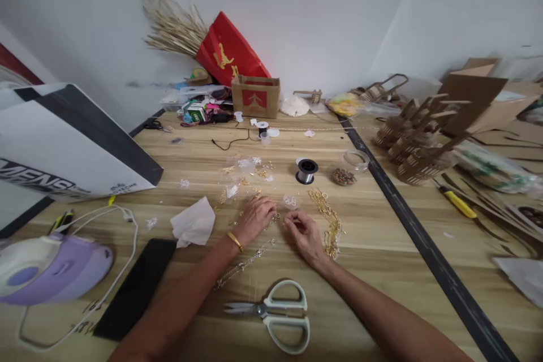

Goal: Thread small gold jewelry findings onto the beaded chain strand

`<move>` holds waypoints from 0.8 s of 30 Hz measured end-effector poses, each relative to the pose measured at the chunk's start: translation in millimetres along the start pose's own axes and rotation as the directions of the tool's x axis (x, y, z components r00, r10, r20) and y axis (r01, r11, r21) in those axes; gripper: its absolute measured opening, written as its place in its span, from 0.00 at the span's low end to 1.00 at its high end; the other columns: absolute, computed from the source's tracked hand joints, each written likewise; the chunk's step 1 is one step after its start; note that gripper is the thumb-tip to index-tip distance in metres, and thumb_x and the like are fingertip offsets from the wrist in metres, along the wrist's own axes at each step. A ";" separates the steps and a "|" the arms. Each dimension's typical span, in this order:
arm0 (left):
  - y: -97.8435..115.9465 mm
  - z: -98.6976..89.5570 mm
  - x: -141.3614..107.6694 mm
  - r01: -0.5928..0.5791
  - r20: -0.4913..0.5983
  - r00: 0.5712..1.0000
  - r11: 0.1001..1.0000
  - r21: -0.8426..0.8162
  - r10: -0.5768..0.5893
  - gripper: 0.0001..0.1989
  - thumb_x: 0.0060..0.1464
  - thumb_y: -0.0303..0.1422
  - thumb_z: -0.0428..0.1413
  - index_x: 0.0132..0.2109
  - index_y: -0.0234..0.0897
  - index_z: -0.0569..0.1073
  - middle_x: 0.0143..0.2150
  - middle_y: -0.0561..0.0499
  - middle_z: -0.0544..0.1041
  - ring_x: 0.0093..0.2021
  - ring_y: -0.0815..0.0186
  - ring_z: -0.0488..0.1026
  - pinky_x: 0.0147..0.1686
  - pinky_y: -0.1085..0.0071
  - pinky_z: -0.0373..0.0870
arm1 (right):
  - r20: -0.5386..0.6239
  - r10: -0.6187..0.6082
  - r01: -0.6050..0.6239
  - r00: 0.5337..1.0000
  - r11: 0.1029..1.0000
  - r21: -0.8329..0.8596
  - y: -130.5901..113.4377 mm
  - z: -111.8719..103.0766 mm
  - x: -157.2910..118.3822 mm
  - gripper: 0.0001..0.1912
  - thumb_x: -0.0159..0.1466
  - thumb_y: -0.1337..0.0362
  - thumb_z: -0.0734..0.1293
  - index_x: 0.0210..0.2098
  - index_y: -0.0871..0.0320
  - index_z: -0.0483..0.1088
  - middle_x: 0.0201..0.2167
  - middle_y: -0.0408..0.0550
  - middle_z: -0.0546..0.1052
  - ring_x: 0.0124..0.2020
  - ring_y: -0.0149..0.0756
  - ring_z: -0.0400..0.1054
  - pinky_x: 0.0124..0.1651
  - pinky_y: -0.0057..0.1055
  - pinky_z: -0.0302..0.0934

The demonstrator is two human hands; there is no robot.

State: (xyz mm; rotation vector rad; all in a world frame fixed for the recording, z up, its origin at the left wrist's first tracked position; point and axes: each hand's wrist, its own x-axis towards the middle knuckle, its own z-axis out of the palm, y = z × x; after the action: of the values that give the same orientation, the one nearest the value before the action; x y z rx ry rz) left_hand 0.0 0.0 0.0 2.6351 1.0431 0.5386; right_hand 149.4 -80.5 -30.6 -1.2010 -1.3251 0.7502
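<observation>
My left hand (257, 217), with a gold bangle at the wrist, rests low over the wooden table. Its fingers are drawn together at a few small metal pieces (276, 216); what they pinch is too small to name. Close by on the right, my right hand (304, 233) has its thumb and fingers bent into a pinch, and anything inside is hidden. A silver chain (246, 264) lies below my left hand. Gold chains (331, 220) lie heaped beside my right hand. Just beyond the fingertips is a small clear bag of rings (290, 201). Scissors (274, 308) with pale handles lie nearest me.
Small bags and loose gold findings (244, 172) spread beyond my hands. A wire spool (306, 171) and a jar of brown beads (344, 176) stand farther right. At left are a black phone-like slab (136, 288), white tissue (193, 222) and a purple device (63, 268).
</observation>
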 end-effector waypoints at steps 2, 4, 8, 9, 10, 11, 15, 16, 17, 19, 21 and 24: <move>0.2 -1.8 -3.7 0.025 -0.051 0.998 0.996 -0.083 -0.030 0.06 0.55 0.28 0.54 0.31 0.35 0.74 0.33 0.48 0.75 0.39 0.61 0.68 0.44 0.64 0.62 | -0.003 -0.001 0.001 1.000 1.000 -0.005 -1.2 0.1 -0.2 0.08 0.62 0.61 0.62 0.30 0.58 0.68 0.26 0.45 0.71 0.29 0.33 0.66 0.31 0.27 0.63; 2.0 -2.8 -9.7 0.087 -0.106 0.988 0.973 -0.215 -0.112 0.05 0.54 0.27 0.55 0.31 0.34 0.74 0.32 0.47 0.76 0.38 0.62 0.70 0.42 0.66 0.64 | 0.007 -0.008 0.008 1.000 1.000 -0.009 -2.0 0.4 -0.6 0.08 0.62 0.62 0.62 0.30 0.58 0.68 0.27 0.45 0.71 0.29 0.33 0.66 0.31 0.28 0.63; 10.1 -0.6 -28.4 0.260 -0.039 0.934 0.750 -0.608 -0.356 0.05 0.51 0.30 0.56 0.31 0.33 0.75 0.29 0.48 0.78 0.30 0.66 0.72 0.34 0.71 0.68 | 0.054 -0.071 0.074 0.996 0.995 -0.066 -1.3 0.5 -2.6 0.07 0.63 0.62 0.62 0.29 0.58 0.67 0.27 0.46 0.70 0.28 0.33 0.65 0.30 0.28 0.62; 12.4 0.5 -33.5 0.287 0.002 0.919 0.667 -0.687 -0.394 0.06 0.49 0.31 0.57 0.30 0.33 0.75 0.28 0.49 0.78 0.29 0.67 0.72 0.32 0.72 0.68 | 0.066 -0.097 0.103 0.993 0.991 -0.090 -1.1 0.4 -3.3 0.07 0.63 0.63 0.62 0.29 0.57 0.67 0.27 0.46 0.70 0.28 0.33 0.65 0.29 0.28 0.62; 14.6 1.5 -38.3 0.308 0.046 0.909 0.592 -0.745 -0.415 0.07 0.48 0.33 0.58 0.30 0.32 0.75 0.28 0.49 0.78 0.29 0.67 0.72 0.32 0.72 0.68 | 0.079 -0.127 0.136 0.989 0.984 -0.112 -1.2 0.3 -3.9 0.07 0.63 0.63 0.62 0.29 0.57 0.67 0.26 0.46 0.70 0.28 0.33 0.65 0.29 0.29 0.62; 16.4 2.2 -42.4 0.324 0.077 0.899 0.535 -0.780 -0.431 0.07 0.47 0.34 0.59 0.29 0.32 0.75 0.27 0.49 0.78 0.29 0.67 0.72 0.31 0.73 0.68 | 0.091 -0.159 0.170 0.983 0.977 -0.132 -1.6 0.3 -4.6 0.07 0.63 0.64 0.62 0.29 0.57 0.67 0.26 0.46 0.70 0.28 0.34 0.65 0.30 0.29 0.61; 19.4 1.7 -50.9 0.367 0.140 0.870 0.432 -0.824 -0.473 0.08 0.43 0.33 0.61 0.29 0.32 0.75 0.27 0.50 0.77 0.29 0.67 0.72 0.33 0.73 0.68 | 0.151 -0.276 0.299 0.949 0.939 -0.169 -5.5 0.6 -7.5 0.05 0.64 0.66 0.61 0.31 0.57 0.66 0.27 0.46 0.70 0.29 0.34 0.64 0.31 0.30 0.61; 19.0 1.1 -51.4 0.369 0.143 0.867 0.423 -0.828 -0.477 0.07 0.43 0.33 0.61 0.29 0.32 0.76 0.27 0.51 0.77 0.29 0.67 0.72 0.33 0.73 0.68 | 0.168 -0.299 0.326 0.940 0.930 -0.170 -6.7 0.8 -8.3 0.05 0.64 0.66 0.61 0.32 0.56 0.66 0.27 0.46 0.70 0.29 0.35 0.65 0.31 0.31 0.61; 18.2 0.6 -51.6 0.367 0.145 0.868 0.416 -0.832 -0.475 0.07 0.43 0.33 0.62 0.29 0.32 0.76 0.27 0.51 0.77 0.29 0.67 0.72 0.34 0.73 0.68 | 0.188 -0.315 0.347 0.930 0.922 -0.172 -7.7 1.0 -9.0 0.04 0.64 0.67 0.61 0.32 0.56 0.66 0.28 0.47 0.71 0.30 0.35 0.65 0.32 0.31 0.61; 15.5 0.6 -52.2 0.365 0.156 0.873 0.406 -0.838 -0.462 0.07 0.42 0.33 0.62 0.28 0.33 0.76 0.28 0.51 0.78 0.30 0.67 0.72 0.34 0.72 0.68 | 0.219 -0.334 0.374 0.917 0.910 -0.177 -9.2 1.3 -10.3 0.04 0.64 0.67 0.60 0.34 0.56 0.67 0.29 0.47 0.71 0.31 0.36 0.66 0.33 0.32 0.62; 12.1 2.0 -53.5 0.369 0.175 0.874 0.387 -0.845 -0.453 0.07 0.42 0.33 0.62 0.29 0.33 0.77 0.28 0.50 0.78 0.31 0.66 0.72 0.35 0.72 0.68 | 0.237 -0.345 0.390 0.908 0.903 -0.180 -9.7 1.5 -11.1 0.04 0.64 0.68 0.60 0.34 0.56 0.67 0.29 0.48 0.71 0.32 0.36 0.66 0.33 0.32 0.62; 7.9 4.8 -56.1 0.375 0.197 0.867 0.340 -0.862 -0.458 0.07 0.41 0.32 0.63 0.30 0.33 0.77 0.29 0.50 0.78 0.31 0.66 0.73 0.36 0.72 0.68 | 0.239 -0.362 0.407 0.901 0.896 -0.178 -9.4 1.6 -11.7 0.04 0.64 0.68 0.61 0.34 0.55 0.66 0.29 0.47 0.71 0.32 0.36 0.66 0.33 0.32 0.62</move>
State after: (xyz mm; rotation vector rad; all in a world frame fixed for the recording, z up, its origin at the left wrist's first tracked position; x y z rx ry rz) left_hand -31.1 -45.2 -15.1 1.3333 1.0045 0.7865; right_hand 144.0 -93.7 -25.7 -1.0035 -1.7908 0.4473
